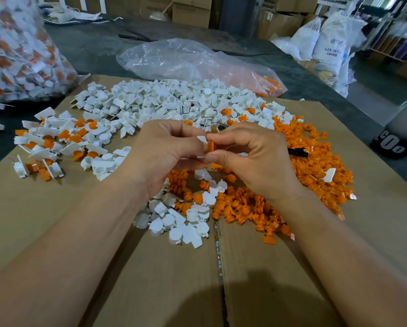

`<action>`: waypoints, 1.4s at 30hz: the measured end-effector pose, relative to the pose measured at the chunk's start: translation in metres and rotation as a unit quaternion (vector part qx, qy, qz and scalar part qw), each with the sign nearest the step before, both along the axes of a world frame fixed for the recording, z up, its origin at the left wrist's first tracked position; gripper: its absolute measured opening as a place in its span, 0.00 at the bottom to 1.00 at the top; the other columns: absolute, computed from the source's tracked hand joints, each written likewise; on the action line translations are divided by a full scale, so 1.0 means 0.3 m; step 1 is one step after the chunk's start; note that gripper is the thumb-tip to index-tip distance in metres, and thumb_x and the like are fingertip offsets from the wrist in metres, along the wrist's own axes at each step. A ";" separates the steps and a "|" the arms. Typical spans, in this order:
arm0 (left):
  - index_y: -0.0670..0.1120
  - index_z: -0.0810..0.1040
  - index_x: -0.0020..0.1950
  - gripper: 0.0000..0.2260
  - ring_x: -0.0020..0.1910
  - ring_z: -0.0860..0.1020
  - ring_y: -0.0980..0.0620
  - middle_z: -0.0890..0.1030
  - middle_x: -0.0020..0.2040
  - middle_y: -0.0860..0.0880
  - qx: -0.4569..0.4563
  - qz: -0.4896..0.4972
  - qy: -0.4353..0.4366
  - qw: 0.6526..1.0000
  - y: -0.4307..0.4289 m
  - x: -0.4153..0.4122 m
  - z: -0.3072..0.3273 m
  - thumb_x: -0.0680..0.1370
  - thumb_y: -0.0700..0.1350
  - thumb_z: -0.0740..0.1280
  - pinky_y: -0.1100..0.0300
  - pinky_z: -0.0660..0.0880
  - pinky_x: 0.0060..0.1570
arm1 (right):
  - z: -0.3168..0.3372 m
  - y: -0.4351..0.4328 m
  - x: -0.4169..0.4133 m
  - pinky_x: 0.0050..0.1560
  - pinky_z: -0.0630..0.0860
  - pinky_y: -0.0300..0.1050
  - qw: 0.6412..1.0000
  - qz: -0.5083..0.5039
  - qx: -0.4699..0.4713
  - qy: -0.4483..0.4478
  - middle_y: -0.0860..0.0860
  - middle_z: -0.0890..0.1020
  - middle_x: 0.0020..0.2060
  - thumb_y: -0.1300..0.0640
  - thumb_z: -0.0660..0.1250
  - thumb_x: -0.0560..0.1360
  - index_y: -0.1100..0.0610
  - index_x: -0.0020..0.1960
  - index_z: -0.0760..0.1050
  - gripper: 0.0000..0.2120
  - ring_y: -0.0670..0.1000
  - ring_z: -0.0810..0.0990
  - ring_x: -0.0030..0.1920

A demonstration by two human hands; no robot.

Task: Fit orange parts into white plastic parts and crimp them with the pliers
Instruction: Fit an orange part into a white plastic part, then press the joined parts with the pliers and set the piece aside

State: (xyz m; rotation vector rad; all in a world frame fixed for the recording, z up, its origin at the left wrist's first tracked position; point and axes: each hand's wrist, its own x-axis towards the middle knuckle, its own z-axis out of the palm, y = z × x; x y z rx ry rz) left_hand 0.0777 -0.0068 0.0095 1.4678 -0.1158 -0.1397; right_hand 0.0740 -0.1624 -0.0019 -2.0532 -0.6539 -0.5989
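Observation:
My left hand (164, 149) pinches a white plastic part (202, 139) above the cardboard. My right hand (252, 156) pinches an orange part (211, 146) right against it, between thumb and forefinger. Both hands meet over the middle of the piles. A heap of white parts (169, 102) lies behind the hands, and a spread of orange parts (315, 166) lies to the right and below. The black pliers (298, 152) lie on the orange parts just right of my right hand, mostly hidden by it.
Several fitted white-and-orange pieces (49, 142) lie at the left on the cardboard sheet (150, 279). A full bag of finished pieces (18, 48) stands at far left. A nearly empty clear bag (186, 60) lies behind the white heap. A black container (391, 142) stands at right.

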 end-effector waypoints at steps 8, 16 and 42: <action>0.41 0.78 0.37 0.07 0.26 0.79 0.53 0.81 0.28 0.47 -0.022 0.025 0.028 0.999 0.001 0.003 0.007 0.69 0.30 0.69 0.64 0.77 0.26 | -0.008 -0.001 0.005 0.46 0.78 0.37 1.000 0.009 -0.010 0.019 0.48 0.79 0.43 0.62 0.74 0.66 0.54 0.57 0.76 0.20 0.45 0.79 0.45; 0.41 0.78 0.37 0.07 0.27 0.80 0.52 0.81 0.29 0.47 -0.025 0.014 0.032 0.999 0.001 0.003 0.008 0.68 0.30 0.69 0.64 0.77 0.27 | -0.004 -0.001 0.006 0.46 0.77 0.38 1.000 0.010 -0.025 0.008 0.48 0.79 0.43 0.61 0.72 0.68 0.51 0.54 0.76 0.17 0.45 0.78 0.44; 0.42 0.77 0.43 0.11 0.27 0.81 0.51 0.80 0.28 0.47 -0.021 0.008 -0.002 1.000 -0.010 0.002 -0.002 0.68 0.28 0.69 0.63 0.77 0.30 | 0.004 -0.006 0.000 0.43 0.77 0.45 0.996 -0.015 -0.079 -0.050 0.47 0.78 0.40 0.62 0.72 0.68 0.61 0.50 0.81 0.11 0.46 0.78 0.42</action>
